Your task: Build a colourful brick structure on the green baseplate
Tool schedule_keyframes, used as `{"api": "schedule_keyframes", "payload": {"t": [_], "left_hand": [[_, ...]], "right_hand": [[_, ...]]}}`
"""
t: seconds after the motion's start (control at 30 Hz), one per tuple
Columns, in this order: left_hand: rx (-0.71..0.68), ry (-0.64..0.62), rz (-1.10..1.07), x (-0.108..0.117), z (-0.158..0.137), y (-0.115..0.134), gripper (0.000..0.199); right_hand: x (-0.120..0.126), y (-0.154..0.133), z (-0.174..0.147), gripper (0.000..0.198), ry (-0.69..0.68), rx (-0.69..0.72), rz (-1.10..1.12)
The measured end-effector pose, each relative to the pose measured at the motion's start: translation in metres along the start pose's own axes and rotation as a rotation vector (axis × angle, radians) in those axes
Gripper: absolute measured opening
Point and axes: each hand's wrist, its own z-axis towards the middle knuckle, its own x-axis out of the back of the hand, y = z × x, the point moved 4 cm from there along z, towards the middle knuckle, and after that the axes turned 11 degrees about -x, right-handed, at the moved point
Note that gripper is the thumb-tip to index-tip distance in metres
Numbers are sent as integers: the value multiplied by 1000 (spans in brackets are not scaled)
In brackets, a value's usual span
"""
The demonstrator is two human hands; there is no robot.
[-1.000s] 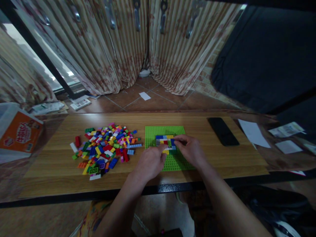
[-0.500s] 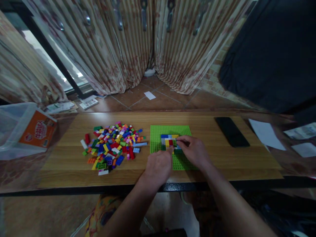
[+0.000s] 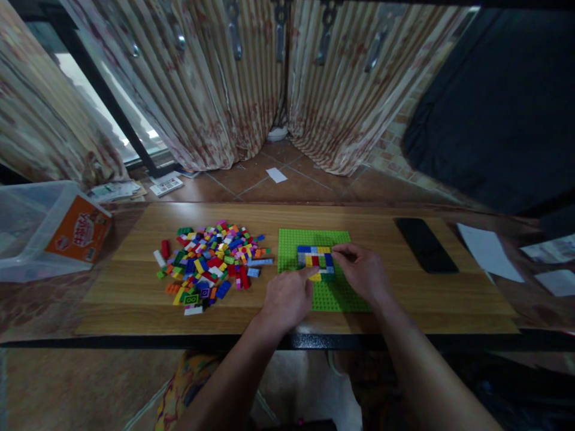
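A low rectangular build of toy bricks (image 3: 307, 249), with blue, yellow, red, white and dark green parts, sits on a green studded baseplate (image 3: 335, 299). My left hand (image 3: 287, 299) is at its near left side, index finger stretched onto the bricks and the other fingers curled; nothing shows in its grasp. At the build's far right corner, the thumb and fingertips of my right hand (image 3: 362, 269) are pinched together beside a blue brick (image 3: 329, 262). Whether a small piece is between those fingertips is hidden.
A loose pile of coloured bricks (image 3: 215, 257) lies left of the baseplate on the wooden table (image 3: 130, 305). A black phone (image 3: 426, 244) lies to the right, near white paper (image 3: 489, 251). A clear plastic bin (image 3: 36, 239) stands beyond the left end.
My right hand has shifted from over the build to its right edge, uncovering the blue brick there. My left index finger now reaches further onto the bricks. The whole view has shifted slightly.
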Motion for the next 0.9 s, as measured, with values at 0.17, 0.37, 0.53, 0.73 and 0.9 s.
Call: {"api": "schedule_keyframes", "payload": {"t": [0.17, 0.37, 0.53, 0.73, 0.9], "left_hand": [[25, 66, -48, 6, -1, -6, 35], [54, 310, 2, 7, 6, -7, 36], [-63, 359, 89, -3, 12, -4, 51], [-81, 253, 133, -9, 14, -1, 45], [-59, 206, 160, -10, 15, 2, 45]], "right_hand": [[-4, 1, 0, 15, -84, 77, -76], [-9, -6, -4, 17, -147, 199, -234], [-13, -5, -4, 17, -132, 218, -261], [-15, -6, -9, 15, -91, 267, -290], [-17, -7, -12, 17, -62, 284, -306]]}}
